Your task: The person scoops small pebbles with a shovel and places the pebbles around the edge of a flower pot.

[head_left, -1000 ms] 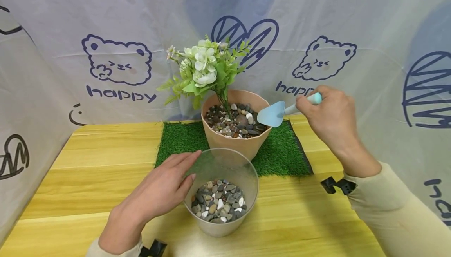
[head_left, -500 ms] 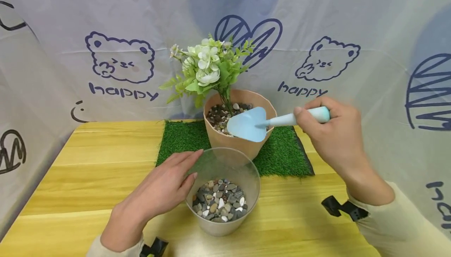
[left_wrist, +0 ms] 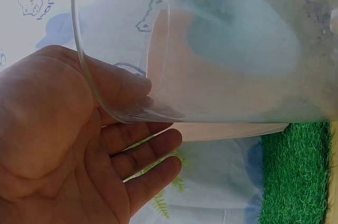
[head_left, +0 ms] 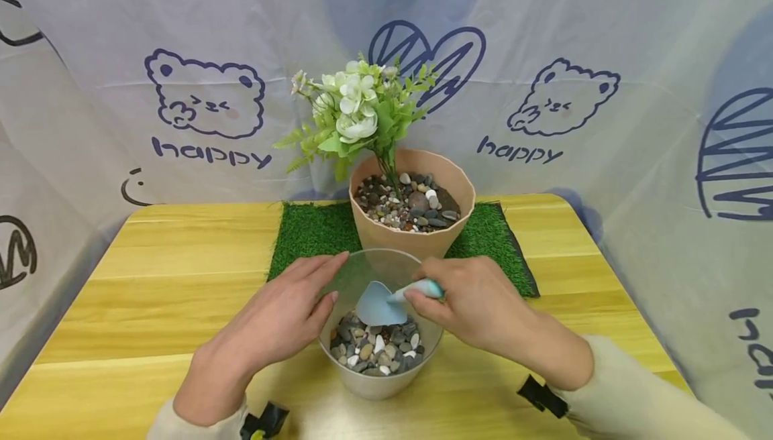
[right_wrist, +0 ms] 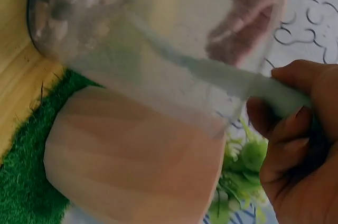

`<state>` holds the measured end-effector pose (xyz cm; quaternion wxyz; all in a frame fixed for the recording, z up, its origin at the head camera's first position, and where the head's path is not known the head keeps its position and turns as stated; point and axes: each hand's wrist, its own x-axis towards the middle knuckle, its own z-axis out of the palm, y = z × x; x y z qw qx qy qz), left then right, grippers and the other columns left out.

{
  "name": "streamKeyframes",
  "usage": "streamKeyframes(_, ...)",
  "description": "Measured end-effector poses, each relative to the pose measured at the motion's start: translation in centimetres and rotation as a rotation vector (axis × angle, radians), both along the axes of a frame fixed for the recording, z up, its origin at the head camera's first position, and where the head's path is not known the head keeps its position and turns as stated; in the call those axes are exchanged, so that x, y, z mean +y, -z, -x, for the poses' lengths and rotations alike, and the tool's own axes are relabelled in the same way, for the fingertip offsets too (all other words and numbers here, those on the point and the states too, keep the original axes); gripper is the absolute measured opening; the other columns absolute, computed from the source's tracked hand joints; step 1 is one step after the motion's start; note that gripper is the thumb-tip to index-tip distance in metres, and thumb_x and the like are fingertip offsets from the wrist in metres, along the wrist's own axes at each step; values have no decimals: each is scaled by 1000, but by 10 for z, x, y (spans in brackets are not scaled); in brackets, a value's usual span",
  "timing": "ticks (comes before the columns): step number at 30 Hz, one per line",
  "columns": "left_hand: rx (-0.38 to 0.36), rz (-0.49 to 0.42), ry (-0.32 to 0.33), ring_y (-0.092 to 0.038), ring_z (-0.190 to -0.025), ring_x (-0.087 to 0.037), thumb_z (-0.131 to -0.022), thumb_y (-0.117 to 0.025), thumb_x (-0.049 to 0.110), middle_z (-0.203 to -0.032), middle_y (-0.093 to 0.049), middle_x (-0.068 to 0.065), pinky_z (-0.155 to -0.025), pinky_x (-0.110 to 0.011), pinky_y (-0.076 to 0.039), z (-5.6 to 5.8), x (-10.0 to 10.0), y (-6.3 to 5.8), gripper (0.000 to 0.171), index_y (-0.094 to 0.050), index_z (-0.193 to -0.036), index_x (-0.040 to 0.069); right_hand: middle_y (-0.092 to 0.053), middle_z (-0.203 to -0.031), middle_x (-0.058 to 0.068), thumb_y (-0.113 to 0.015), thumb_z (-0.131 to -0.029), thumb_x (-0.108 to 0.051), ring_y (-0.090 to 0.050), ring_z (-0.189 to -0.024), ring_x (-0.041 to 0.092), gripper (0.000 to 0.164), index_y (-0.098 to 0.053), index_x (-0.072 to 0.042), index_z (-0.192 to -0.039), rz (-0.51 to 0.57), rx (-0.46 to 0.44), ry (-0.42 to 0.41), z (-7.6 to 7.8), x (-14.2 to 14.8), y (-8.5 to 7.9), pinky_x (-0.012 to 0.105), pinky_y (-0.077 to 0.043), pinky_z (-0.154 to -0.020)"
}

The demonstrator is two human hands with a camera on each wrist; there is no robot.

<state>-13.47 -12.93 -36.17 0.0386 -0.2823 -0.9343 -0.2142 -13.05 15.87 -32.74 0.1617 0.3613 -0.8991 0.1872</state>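
Note:
My right hand (head_left: 483,299) grips the pale handle of a small light-blue trowel (head_left: 379,306). The trowel's blade is down inside a clear, frosted plastic tub (head_left: 377,386), at the pebbles (head_left: 368,356) in its bottom. My left hand (head_left: 272,319) holds the tub's left rim; in the left wrist view the thumb (left_wrist: 119,84) lies inside the wall and the fingers (left_wrist: 153,150) outside. Right behind the tub is a peach flowerpot (head_left: 401,242) with pebbles, some bare dark soil and a spray of white flowers (head_left: 356,104) with green leaves.
The flowerpot stands on a green artificial grass mat (head_left: 495,259) on a wood-grain table (head_left: 181,292). Light cloth (head_left: 302,11) printed with bears and hearts hangs behind and at both sides of the table.
The right hand has brought the trowel from over the flowerpot down and left into the tub. Dark soil at the pot's right is now uncovered to view. The left hand stays put.

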Motion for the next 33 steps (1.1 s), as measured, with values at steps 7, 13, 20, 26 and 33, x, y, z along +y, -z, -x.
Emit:
streamKeyframes(7, 2, -2, 4, -55, -141, -34, -107, -61, 18, -154, -57, -14, -117, -55, -48, 1, 0, 0, 58, -44, -161, 9, -52, -62, -11, -76, -97, -33, -43, -50, 5, 25, -64, -18, -83, -164, -1, 14, 6, -17, 12, 20, -34, -43)
streamKeyframes(13, 1, -4, 4, -54, -141, -34, -106, -60, 18, -154, -56, -14, -118, -55, -47, 2, 0, 1, 58, -44, -161, 9, -50, -62, -12, -72, -101, -33, -43, -51, 3, 25, -63, -19, -82, -175, -103, -22, 8, -25, 12, 19, -35, -43)
streamKeyframes(20, 8, -8, 9, -54, -142, -34, -106, -61, 15, -154, -56, -14, -118, -55, -47, 3, 0, 0, 58, -44, -161, 8, -66, -70, -10, -75, -99, -32, -48, -52, 1, 18, -75, -15, -96, -136, -209, -46, 8, -26, 7, 17, -39, -44)
streamKeyframes(26, 1, -5, 9, -54, -142, -33, -106, -61, 15, -155, -56, -14, -118, -55, -47, 3, 0, -1, 58, -45, -161, 8, -70, -75, -9, -74, -99, -34, -52, -56, 1, 19, -78, -15, -101, -142, -288, -48, 10, -26, 3, 19, -44, -49)
streamKeyframes(33, -19, 5, 0, -54, -142, -33, -107, -59, 17, -155, -56, -13, -118, -55, -47, 2, 0, -1, 58, -43, -162, 9, -71, -76, -10, -75, -99, -33, -49, -55, 0, 16, -79, -17, -101, -147, -356, -74, 10, -18, -4, 20, -44, -51)
